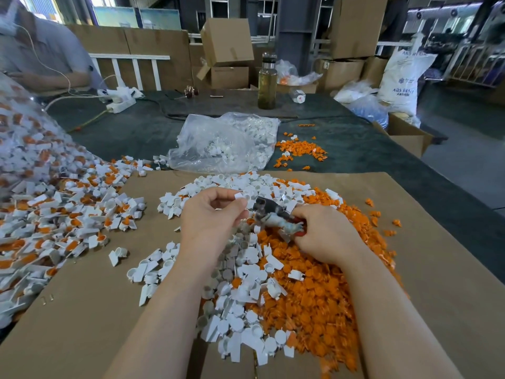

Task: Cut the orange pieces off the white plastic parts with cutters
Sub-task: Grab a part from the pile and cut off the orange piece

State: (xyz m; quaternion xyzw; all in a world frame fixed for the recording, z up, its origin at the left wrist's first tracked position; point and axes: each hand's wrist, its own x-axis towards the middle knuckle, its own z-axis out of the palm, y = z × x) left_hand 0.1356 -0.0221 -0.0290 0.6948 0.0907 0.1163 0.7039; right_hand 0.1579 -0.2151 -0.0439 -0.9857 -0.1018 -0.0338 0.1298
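My left hand [211, 214] pinches a small white plastic part [241, 196] between thumb and fingertips, just left of the cutter jaws. My right hand [325, 232] grips the cutters [276, 214] by their wrapped handles, dark jaws pointing left toward the part. Below my hands lies a heap of cut white parts [240, 291] and, to the right, a heap of orange pieces [322, 296]. At the left, uncut white parts with orange pieces [68, 214] spill from a clear bag.
Brown cardboard [426, 269] covers the table. A clear bag of white parts [226, 143] and a small orange pile [299, 151] lie beyond it. A bottle [267, 83], a power strip [120, 103], boxes and a seated person [41, 56] are at the back.
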